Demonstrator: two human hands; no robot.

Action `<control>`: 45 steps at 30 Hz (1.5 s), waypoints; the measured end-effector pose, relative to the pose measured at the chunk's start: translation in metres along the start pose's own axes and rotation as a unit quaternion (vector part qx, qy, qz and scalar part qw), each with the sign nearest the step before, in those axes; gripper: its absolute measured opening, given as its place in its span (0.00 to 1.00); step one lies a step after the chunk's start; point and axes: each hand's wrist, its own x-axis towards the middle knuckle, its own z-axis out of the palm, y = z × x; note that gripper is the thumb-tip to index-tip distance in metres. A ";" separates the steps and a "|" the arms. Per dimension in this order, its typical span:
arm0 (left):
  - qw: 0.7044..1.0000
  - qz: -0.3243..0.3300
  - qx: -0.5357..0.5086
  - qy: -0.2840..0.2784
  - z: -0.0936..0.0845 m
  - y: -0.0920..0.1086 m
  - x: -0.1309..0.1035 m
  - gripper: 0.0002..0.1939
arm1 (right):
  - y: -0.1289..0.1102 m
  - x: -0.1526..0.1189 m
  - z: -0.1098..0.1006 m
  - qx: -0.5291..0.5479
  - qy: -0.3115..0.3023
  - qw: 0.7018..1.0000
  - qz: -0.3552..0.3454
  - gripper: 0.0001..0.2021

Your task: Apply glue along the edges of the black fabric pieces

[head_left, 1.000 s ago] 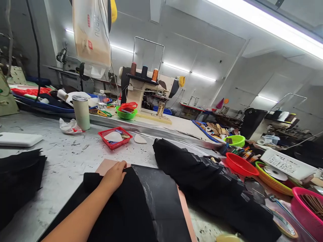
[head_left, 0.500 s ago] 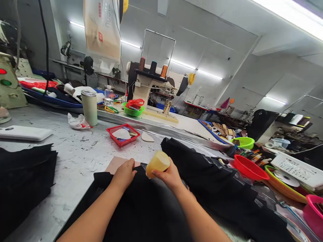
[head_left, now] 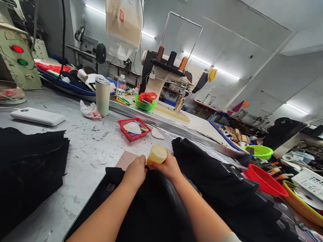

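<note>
My right hand (head_left: 170, 167) is wrapped round a translucent yellowish bottle (head_left: 157, 154), tilted with its base up and facing me; its lower end is hidden. Close beside it, my left hand (head_left: 136, 172) is closed on the edge of a black fabric piece (head_left: 151, 205), fingertips bent under and partly hidden. That fabric spreads below both forearms toward me. A pinkish flat sheet (head_left: 125, 159) shows behind my left hand. To the right lies a long row of overlapping black fabric pieces (head_left: 217, 181), and another black stack (head_left: 30, 161) is at the left.
On the grey table (head_left: 83, 168) stand a red basket (head_left: 132, 137), a pale tumbler (head_left: 102, 97) and a white power bank (head_left: 37, 116). A sewing machine (head_left: 156, 80) is behind. At the right are a red bowl (head_left: 267, 181) and a yellow basket (head_left: 302, 201).
My right hand has brought the bottle closer to my left hand, and it tilts further. My view has turned left, so the surroundings sit further right.
</note>
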 end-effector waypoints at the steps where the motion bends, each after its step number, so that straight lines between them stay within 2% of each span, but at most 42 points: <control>1: 1.000 -0.001 -0.004 0.000 0.000 0.001 0.000 0.07 | -0.001 0.003 0.001 -0.004 -0.002 1.000 -0.001 0.28; 4: 1.000 -0.002 -0.014 0.001 -0.001 0.001 0.000 0.07 | -0.003 0.007 0.002 -0.013 -0.004 1.000 -0.001 0.27; 8: 1.000 0.009 -0.004 0.008 0.000 0.000 -0.001 0.07 | -0.001 -0.005 -0.006 -0.012 -0.010 1.000 -0.002 0.27; 21: 0.999 0.024 0.021 0.029 -0.001 0.007 0.005 0.08 | -0.004 -0.078 -0.047 -0.038 -0.009 0.998 0.049 0.25; 28: 0.998 0.028 0.033 0.035 -0.002 0.010 0.007 0.08 | -0.002 -0.112 -0.061 -0.054 -0.009 0.996 0.065 0.27; 34: 0.998 0.018 0.052 0.028 -0.007 0.016 0.006 0.07 | 0.004 -0.140 -0.070 -0.043 -0.012 0.998 0.041 0.27; 39: 0.997 0.010 0.067 0.025 -0.008 0.019 0.007 0.08 | 0.003 -0.164 -0.079 -0.085 -0.014 0.995 0.040 0.25; 45: 0.997 0.010 0.073 0.024 -0.009 0.022 0.007 0.08 | 0.001 -0.191 -0.088 -0.028 -0.032 0.998 0.049 0.27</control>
